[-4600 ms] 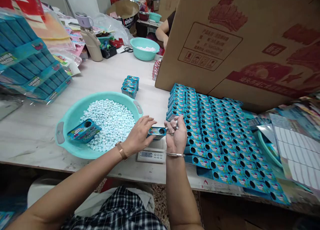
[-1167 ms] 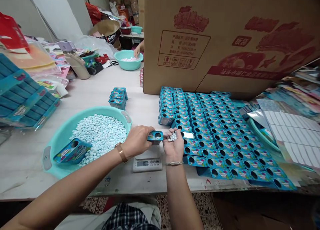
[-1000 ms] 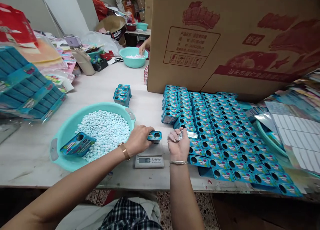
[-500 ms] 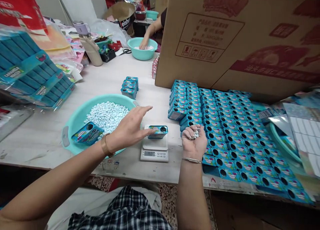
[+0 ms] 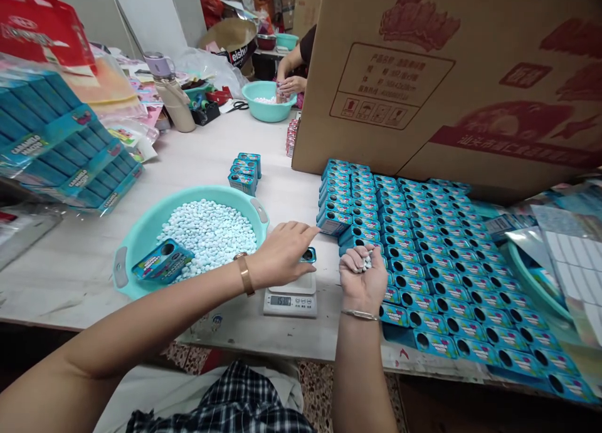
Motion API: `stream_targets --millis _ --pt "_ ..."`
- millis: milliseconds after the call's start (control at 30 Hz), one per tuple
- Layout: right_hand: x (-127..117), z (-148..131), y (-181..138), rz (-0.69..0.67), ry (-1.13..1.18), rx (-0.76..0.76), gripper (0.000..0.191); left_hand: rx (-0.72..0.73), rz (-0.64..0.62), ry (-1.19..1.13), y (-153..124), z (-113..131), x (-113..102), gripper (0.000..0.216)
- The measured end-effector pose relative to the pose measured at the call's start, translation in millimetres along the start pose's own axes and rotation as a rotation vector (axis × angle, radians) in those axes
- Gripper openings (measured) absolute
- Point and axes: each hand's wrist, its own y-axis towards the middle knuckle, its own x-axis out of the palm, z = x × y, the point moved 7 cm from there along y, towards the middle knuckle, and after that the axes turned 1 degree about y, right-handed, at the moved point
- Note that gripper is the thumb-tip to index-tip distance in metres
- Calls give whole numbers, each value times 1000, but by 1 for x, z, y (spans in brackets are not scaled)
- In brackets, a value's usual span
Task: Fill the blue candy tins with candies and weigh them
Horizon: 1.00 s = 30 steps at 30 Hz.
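Observation:
Over the small digital scale (image 5: 301, 305) hovers my left hand (image 5: 282, 254), its fingers stretched out and thumb apart, with nothing in it. Beneath that hand a blue candy box (image 5: 309, 255) sits on the scale, mostly hidden, with only its right end and dark round hole showing. My right hand (image 5: 361, 282), palm up beside the box rows, has its fingers curled around several pale candies (image 5: 367, 263). To the left, a turquoise basin (image 5: 123, 242) holds many pale blue candies (image 5: 211, 229) and a tilted blue box (image 5: 162, 261).
Rows of blue boxes (image 5: 437, 267) fill the table's right side, below a large carton (image 5: 390, 132). A few boxes (image 5: 243, 172) stand behind the basin. Wrapped box packs (image 5: 70, 145) lean at left. Across the table, another person's hands (image 5: 291, 85) work at a second basin (image 5: 268, 111).
My left hand has moved right, from the box's left side to over it, covering most of it. My right hand stays closed on the candies. The other person's second hand has come into view.

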Motion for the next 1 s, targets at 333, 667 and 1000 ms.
stream_targets --millis 333,667,1000 --pt "25 29 1 45 -40 32 24 -7 108 -107 6 0 4 42" --pt "44 53 -9 85 53 71 25 131 136 31 14 33 9 23" --pt "21 24 -3 198 171 23 34 -2 161 33 12 -4 5 19"
